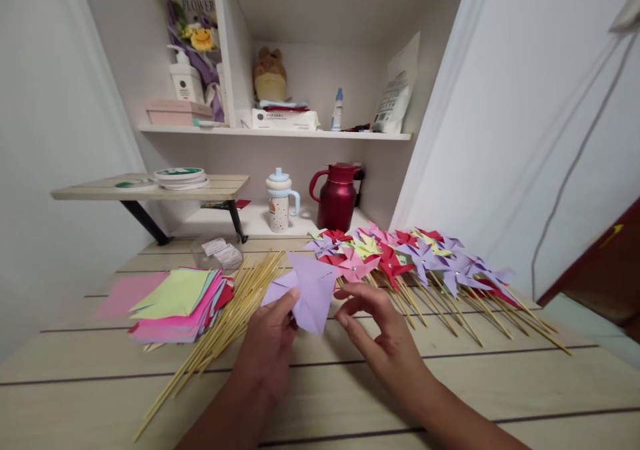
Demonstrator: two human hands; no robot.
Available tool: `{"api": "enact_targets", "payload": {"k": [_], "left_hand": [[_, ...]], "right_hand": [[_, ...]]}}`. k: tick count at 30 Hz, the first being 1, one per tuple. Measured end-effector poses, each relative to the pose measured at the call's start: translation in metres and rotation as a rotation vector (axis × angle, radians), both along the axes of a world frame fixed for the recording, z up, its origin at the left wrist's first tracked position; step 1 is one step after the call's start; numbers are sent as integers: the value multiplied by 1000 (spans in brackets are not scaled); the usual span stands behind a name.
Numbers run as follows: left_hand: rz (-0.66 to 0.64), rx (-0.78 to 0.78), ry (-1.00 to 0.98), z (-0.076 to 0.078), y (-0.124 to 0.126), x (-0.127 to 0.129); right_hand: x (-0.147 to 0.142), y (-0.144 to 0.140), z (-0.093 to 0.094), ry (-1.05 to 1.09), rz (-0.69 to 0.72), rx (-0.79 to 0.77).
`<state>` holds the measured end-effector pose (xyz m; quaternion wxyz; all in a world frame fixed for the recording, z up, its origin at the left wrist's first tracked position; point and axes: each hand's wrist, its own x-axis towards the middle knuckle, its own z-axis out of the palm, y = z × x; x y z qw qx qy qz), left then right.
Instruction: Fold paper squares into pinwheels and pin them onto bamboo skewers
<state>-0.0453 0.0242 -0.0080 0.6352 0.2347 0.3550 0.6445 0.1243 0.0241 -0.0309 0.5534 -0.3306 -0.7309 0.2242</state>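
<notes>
My left hand (267,343) pinches a lilac paper square (313,289) that is partly folded into pinwheel points, holding it just above the wooden table (450,383). My right hand (383,333) hovers beside the paper's right edge with fingers spread, thumb and forefinger close to it. A bundle of thin bamboo sticks (225,323) lies to the left of my hands. Further left sits a stack of coloured paper sheets (175,303).
Several finished paper pinwheels on sticks (415,263) lie in a row at the right. Behind stand a red jug (337,197), a lidded cup (280,203), a small raised shelf with tape rolls (180,178), and a clear plastic packet (217,253).
</notes>
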Motion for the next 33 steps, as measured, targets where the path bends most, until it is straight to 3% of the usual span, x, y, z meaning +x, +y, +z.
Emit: {"api": "enact_targets", "payload": {"k": [6,18,25,33], "left_hand": [[-139,77,16,-4,-2,1],[-192,141,74,-5,-7,6],[-247,137,168,-10,-9,9],[-187,115,216,-13,-8,10]], "right_hand": [[0,0,1,-196,33,75],[-1,0,8,-130,-37,39],[-3,-1,2,-44,-76,-143],[-12,-7,8,118,-117,-352]]}}
